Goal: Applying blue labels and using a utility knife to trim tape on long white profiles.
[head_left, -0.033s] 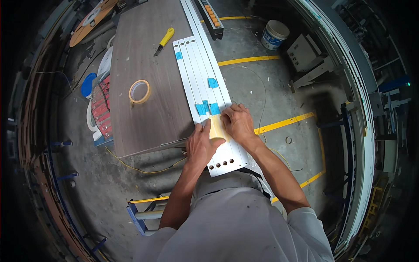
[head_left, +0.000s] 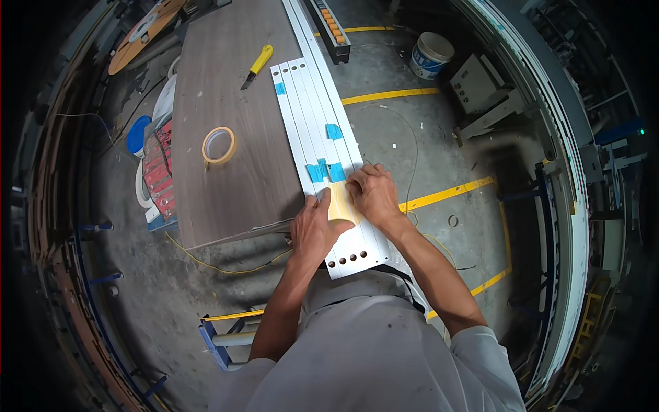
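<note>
Several long white slats (head_left: 303, 123) lie side by side, their near end reaching past the table edge toward my body, with a row of round holes at each end. A pale yellow piece of masking tape (head_left: 341, 201) lies across them between my hands. My left hand (head_left: 314, 223) rests on the left edge of the slats, thumb spread away from the fingers along the tape. At the right edge, my right hand (head_left: 373, 194) is closed, its bent fingers pressed together on the tape's right side; the fingertips are partly hidden. Blue tape pieces (head_left: 336, 172) stick to the slats just beyond.
On the brown wooden table (head_left: 226, 185) lie a roll of masking tape (head_left: 232, 150) and a yellow utility knife (head_left: 261, 60), blade out. A white bucket (head_left: 432, 55) stands on the floor at the far right. A blue metal frame (head_left: 216, 343) stands near my left side.
</note>
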A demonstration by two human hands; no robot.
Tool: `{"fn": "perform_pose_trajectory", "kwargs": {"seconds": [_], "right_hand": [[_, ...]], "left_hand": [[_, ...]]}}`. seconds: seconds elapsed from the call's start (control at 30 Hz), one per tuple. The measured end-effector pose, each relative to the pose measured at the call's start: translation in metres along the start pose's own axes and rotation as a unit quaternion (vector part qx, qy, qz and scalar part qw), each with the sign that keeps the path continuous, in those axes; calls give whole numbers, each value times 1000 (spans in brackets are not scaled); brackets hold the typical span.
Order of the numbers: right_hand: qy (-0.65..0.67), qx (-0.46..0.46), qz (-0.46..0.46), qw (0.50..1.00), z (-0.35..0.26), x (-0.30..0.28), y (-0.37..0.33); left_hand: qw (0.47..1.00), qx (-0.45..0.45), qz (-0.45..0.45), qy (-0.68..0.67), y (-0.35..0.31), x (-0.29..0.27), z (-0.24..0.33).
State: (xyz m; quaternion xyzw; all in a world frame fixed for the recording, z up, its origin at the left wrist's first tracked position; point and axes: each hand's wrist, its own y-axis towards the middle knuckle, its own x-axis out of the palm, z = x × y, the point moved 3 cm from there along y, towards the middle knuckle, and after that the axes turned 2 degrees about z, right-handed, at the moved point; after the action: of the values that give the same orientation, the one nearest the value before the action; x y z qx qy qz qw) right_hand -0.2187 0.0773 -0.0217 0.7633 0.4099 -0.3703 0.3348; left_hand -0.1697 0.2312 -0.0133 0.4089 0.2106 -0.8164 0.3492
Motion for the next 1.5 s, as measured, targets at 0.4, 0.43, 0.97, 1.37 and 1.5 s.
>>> {"fn": "perform_pose_trajectory", "kwargs": {"seconds": [0.4, 0.43, 0.97, 1.37, 1.5], "right_hand": [[-50, -46, -6, 998, -4, 10, 0], [-49, -48, -6, 998, -6, 5, -5], [433, 167, -121, 877, -39, -87, -109], [197, 77, 38, 977, -14, -3, -21], [40, 22, 46, 998, -19, 12, -8]], "left_hand": [[991, -13, -104, 88, 3, -4, 9], [991, -15, -103, 88, 4, -4, 8], [816, -176, -134, -534, -29, 7, 0], [715, -184, -20, -674, -56, -10, -35], [821, -219, 20, -527, -54, -5, -53]]}}
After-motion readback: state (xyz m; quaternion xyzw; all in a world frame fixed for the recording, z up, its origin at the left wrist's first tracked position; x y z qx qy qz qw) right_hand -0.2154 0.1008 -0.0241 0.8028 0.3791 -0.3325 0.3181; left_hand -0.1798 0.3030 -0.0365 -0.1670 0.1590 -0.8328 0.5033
